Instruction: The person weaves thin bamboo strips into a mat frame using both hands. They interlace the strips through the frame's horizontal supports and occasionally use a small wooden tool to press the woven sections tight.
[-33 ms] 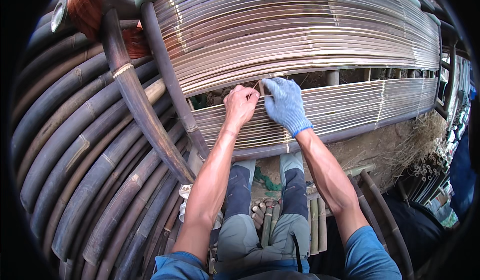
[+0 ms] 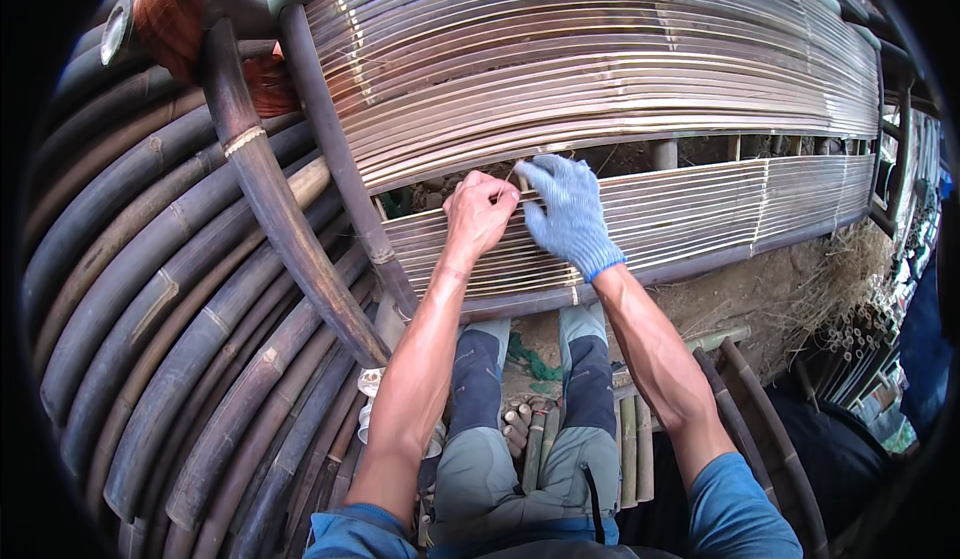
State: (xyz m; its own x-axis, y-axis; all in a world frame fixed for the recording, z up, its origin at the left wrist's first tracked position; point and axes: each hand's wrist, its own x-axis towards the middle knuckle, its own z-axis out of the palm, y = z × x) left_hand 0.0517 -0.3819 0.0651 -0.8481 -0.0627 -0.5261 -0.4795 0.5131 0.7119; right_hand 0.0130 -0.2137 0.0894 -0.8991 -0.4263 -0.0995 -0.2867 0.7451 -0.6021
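Note:
A long seat-like panel of thin bamboo slats point(image 2: 690, 194) lies before me, set in a frame of dark bamboo poles. My bare left hand point(image 2: 480, 211) is closed in a pinch at the far edge of the near band of slats, over a gap. A thin tan strip point(image 2: 511, 172) shows at its fingertips. Close beside it on the right is my right hand point(image 2: 568, 211), in a blue knitted glove with its fingers curled toward the left hand. What its fingertips grip is too small and blurred to make out.
Beyond the gap spreads a wider band of slats point(image 2: 600, 69). Dark curved bamboo poles point(image 2: 180, 289) are stacked at the left, with orange cloth point(image 2: 170, 19) above. Short bamboo pieces point(image 2: 540, 439) lie between my legs. Dry straw point(image 2: 850, 259) and more poles sit at right.
The gloved right hand has shifted slightly left and its fingers have tilted; the small tan piece beneath its fingertips looks different. The left hand stays almost in place.

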